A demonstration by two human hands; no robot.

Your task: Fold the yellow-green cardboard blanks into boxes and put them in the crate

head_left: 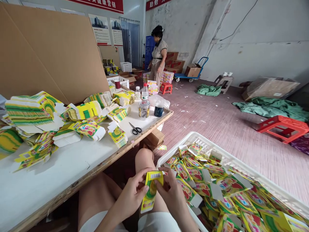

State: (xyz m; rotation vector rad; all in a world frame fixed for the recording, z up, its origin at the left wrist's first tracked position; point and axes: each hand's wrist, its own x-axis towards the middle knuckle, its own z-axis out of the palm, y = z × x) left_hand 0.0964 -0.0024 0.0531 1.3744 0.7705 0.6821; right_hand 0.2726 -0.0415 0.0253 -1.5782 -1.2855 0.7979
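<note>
Holding a small yellow-and-green carton over the lap, in both hands, with its barcode near the top. Pinching its left edge between thumb and curled fingers of the left hand, closed down to the carton's own thickness. Gripping its upper right side with the right hand, closed likewise, and pressing the thumb onto the printed face just below the barcode. Sitting beside a white basket, close to the right of the fingers and heaped with similar cartons. Bordered, to the left of the fingers, by a white table laden with bundled cartons. Looking beyond the fingers at black scissors, a clear jar and a dark mug on that table, and, well beyond, at a person in a striped top, standing.
</note>
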